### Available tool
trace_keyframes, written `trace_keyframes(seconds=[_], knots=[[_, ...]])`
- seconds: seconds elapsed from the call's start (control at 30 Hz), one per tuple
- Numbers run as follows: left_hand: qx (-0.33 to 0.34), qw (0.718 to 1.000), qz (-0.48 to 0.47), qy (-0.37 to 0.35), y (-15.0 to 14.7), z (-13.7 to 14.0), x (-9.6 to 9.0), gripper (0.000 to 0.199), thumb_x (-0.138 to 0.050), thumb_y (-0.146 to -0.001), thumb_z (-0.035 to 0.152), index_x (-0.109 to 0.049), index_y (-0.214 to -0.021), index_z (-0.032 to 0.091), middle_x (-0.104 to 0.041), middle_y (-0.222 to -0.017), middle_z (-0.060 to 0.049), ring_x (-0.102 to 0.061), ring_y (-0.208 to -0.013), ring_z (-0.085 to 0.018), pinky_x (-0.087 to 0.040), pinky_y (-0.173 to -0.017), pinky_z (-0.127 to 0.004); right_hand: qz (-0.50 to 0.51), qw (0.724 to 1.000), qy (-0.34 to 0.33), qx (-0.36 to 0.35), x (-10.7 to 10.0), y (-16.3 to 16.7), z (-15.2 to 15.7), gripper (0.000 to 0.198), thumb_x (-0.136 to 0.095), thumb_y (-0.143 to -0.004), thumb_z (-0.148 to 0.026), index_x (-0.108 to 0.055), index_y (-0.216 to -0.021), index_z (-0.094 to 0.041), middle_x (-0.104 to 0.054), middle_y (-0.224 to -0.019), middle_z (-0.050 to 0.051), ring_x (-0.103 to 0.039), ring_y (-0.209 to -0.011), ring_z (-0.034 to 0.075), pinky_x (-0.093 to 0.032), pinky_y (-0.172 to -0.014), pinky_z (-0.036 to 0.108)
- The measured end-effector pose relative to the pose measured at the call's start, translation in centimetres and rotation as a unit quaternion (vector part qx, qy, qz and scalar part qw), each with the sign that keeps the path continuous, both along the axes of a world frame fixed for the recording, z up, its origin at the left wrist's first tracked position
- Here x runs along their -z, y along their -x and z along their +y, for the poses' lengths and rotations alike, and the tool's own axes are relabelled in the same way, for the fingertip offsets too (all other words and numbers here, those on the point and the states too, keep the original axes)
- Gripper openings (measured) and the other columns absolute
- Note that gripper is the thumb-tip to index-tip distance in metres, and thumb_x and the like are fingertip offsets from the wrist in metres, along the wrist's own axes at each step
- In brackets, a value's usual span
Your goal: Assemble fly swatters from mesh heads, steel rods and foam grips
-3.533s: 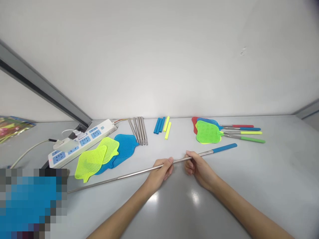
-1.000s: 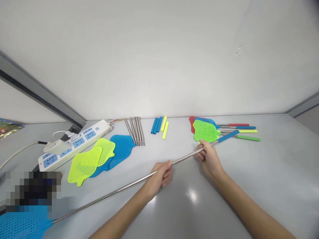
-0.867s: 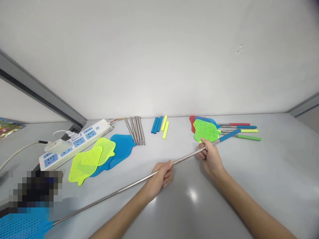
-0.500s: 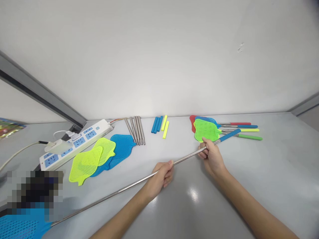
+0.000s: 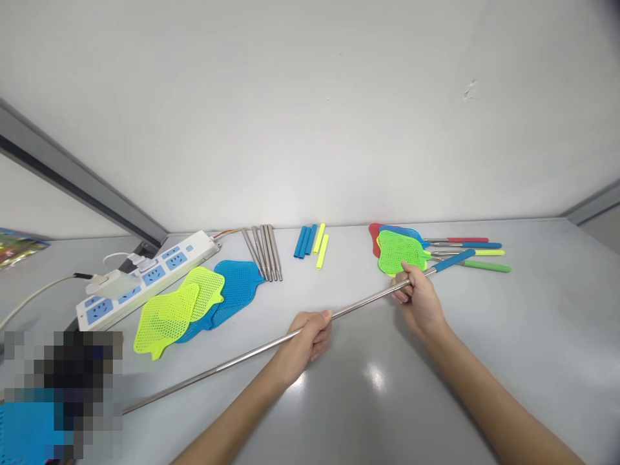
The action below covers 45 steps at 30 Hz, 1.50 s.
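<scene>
A long fly swatter [image 5: 365, 301] with a silver telescopic rod slants across the table in both hands. Its blue sleeve [image 5: 453, 260] points up to the right, and its blue head [image 5: 33, 426] is at the lower left, partly behind a blurred patch. My left hand [image 5: 305, 345] is closed around the middle of the rod. Nearer the blue sleeve, my right hand [image 5: 420, 303] also grips the rod. Just beyond the right hand lies a group of assembled swatters, a green-headed one [image 5: 401, 253] on top.
Loose yellow swatter heads [image 5: 165, 323] and blue heads [image 5: 236, 290] lie at left. Behind them are several metal rods [image 5: 270, 253], blue sleeves [image 5: 305, 241] and yellow sleeves [image 5: 322, 252]. A power strip [image 5: 152, 278] with plugs and cables stands at far left. A wall [image 5: 320, 116] bounds the back.
My hands have spread slightly apart along the rod, the left going left and the right going right. The sleeve end has shifted right; the head end has slid further left.
</scene>
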<state>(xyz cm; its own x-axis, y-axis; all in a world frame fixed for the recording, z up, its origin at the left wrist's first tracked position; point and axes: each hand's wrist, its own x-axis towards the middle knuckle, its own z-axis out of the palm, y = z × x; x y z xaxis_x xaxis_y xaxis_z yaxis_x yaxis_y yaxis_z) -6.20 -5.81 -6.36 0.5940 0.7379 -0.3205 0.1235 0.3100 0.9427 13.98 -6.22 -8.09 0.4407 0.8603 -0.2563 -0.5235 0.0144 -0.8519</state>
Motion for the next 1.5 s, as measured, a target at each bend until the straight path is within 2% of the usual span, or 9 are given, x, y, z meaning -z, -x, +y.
trace_keyframes(seconds=[0.17, 0.33, 0.53, 0.73, 0.97, 1.17, 1.33, 1.5], knots=[[-0.028, 0.995, 0.072, -0.061, 0.4, 0.0, -0.4, 0.044, -0.035, -0.079, 0.045, -0.018, -0.048, 0.018, -0.016, -0.046, 0.005, -0.019, -0.043, -0.007, -0.013, -0.042, -0.024, 0.014, 1.000, -0.004, -0.007, 0.3, 0.5, -0.1, 0.043, -0.050, -0.071, -0.030, -0.021, -0.042, -0.019, -0.012, -0.042, -0.007, -0.019, -0.037, 0.006, -0.019, -0.036, 0.023], [-0.033, 0.985, 0.110, -0.128, 0.5, -0.3, -0.6, 0.044, -0.036, -0.079, 0.044, -0.018, -0.049, 0.017, -0.015, -0.050, 0.004, -0.015, -0.047, -0.007, -0.011, -0.043, -0.024, 0.036, 0.998, 0.003, -0.051, 0.5, 0.8, -0.1, 0.042, -0.046, -0.073, -0.031, -0.020, -0.042, -0.019, -0.015, -0.041, -0.006, -0.020, -0.036, 0.006, -0.021, -0.037, 0.024], [0.024, 0.986, 0.097, -0.133, 0.2, -0.8, -0.5, 0.042, -0.033, -0.080, 0.044, -0.022, -0.050, 0.017, -0.017, -0.051, 0.004, -0.017, -0.047, -0.007, -0.012, -0.044, -0.024, 0.048, 0.996, 0.002, -0.070, 0.0, 0.7, -0.2, 0.043, -0.044, -0.075, -0.031, -0.021, -0.040, -0.018, -0.015, -0.040, -0.006, -0.020, -0.036, 0.007, -0.021, -0.038, 0.024], [0.039, 0.986, 0.087, -0.135, -0.3, -1.1, -0.4, 0.041, -0.036, -0.079, 0.045, -0.023, -0.052, 0.017, -0.017, -0.054, 0.004, -0.016, -0.049, -0.007, -0.012, -0.044, -0.023, 0.060, 0.990, 0.036, -0.122, -0.4, 2.4, -0.9, 0.042, -0.044, -0.075, -0.034, -0.023, -0.042, -0.018, -0.019, -0.043, -0.005, -0.022, -0.038, 0.007, -0.021, -0.039, 0.024], [0.046, 0.988, 0.101, -0.109, -0.5, -0.7, -0.7, 0.041, -0.033, -0.080, 0.046, -0.028, -0.052, 0.017, -0.021, -0.051, 0.005, -0.019, -0.047, -0.007, -0.013, -0.043, -0.023, 0.071, 0.985, 0.077, -0.135, -0.3, 4.1, -1.8, 0.038, -0.046, -0.074, -0.039, -0.029, -0.047, -0.018, -0.020, -0.046, -0.006, -0.022, -0.038, 0.006, -0.021, -0.040, 0.023], [0.031, 0.992, 0.089, -0.082, -1.0, -0.7, -1.1, 0.041, -0.029, -0.082, 0.044, -0.027, -0.051, 0.017, -0.023, -0.049, 0.005, -0.022, -0.047, -0.007, -0.016, -0.043, -0.022, 0.085, 0.988, 0.092, -0.088, 0.3, 4.4, -2.1, 0.036, -0.047, -0.073, -0.036, -0.027, -0.048, -0.018, -0.018, -0.045, -0.007, -0.023, -0.038, 0.006, -0.021, -0.040, 0.023], [0.048, 0.990, 0.105, -0.081, -1.4, -1.0, -1.8, 0.041, -0.028, -0.082, 0.044, -0.027, -0.051, 0.017, -0.023, -0.049, 0.005, -0.022, -0.047, -0.008, -0.016, -0.043, -0.023, 0.110, 0.989, 0.084, -0.059, 0.2, 3.8, -1.6, 0.034, -0.047, -0.071, -0.027, -0.026, -0.046, -0.018, -0.017, -0.044, -0.007, -0.020, -0.036, 0.006, -0.020, -0.038, 0.023], [0.039, 0.992, 0.096, -0.075, -1.3, -0.9, -1.9, 0.041, -0.027, -0.083, 0.043, -0.026, -0.051, 0.017, -0.024, -0.047, 0.005, -0.023, -0.046, -0.008, -0.017, -0.044, -0.024, 0.120, 0.989, 0.075, -0.037, 0.3, 2.9, -1.2, 0.034, -0.048, -0.069, -0.025, -0.024, -0.046, -0.019, -0.016, -0.042, -0.008, -0.019, -0.035, 0.006, -0.019, -0.036, 0.023]])
